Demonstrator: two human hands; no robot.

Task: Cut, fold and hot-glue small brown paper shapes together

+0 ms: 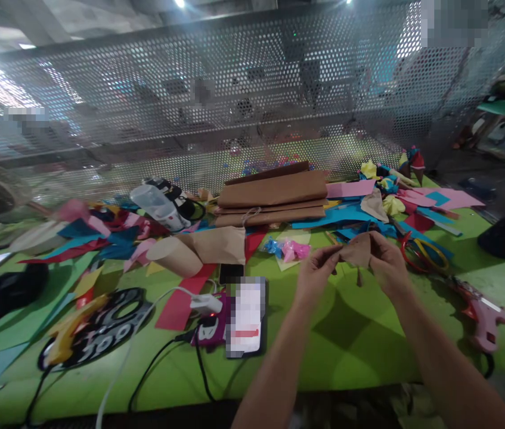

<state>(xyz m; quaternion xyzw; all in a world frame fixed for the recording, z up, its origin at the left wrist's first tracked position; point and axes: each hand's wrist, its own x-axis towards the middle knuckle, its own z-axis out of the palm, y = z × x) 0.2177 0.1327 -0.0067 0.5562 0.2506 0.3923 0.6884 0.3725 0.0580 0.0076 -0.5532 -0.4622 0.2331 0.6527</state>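
Between my two hands is a small piece of brown paper (356,251), raised above the green table. My left hand (317,271) pinches its left edge, and my right hand (387,262) grips the right edge. A narrow brown strip hangs below the piece. To the right of my right hand lie scissors with red and yellow handles (424,253). Farther right rests a pink glue gun (485,322). Small plastic bags with blue and pink bits (288,249) sit just left of my left hand.
A phone (247,316) lies beside a purple power strip (211,325) with cables. At left is a yellow glue gun (71,328) on a black patterned mat. Folded brown paper (274,193) and colored scraps line the back, before a perforated metal screen (234,89).
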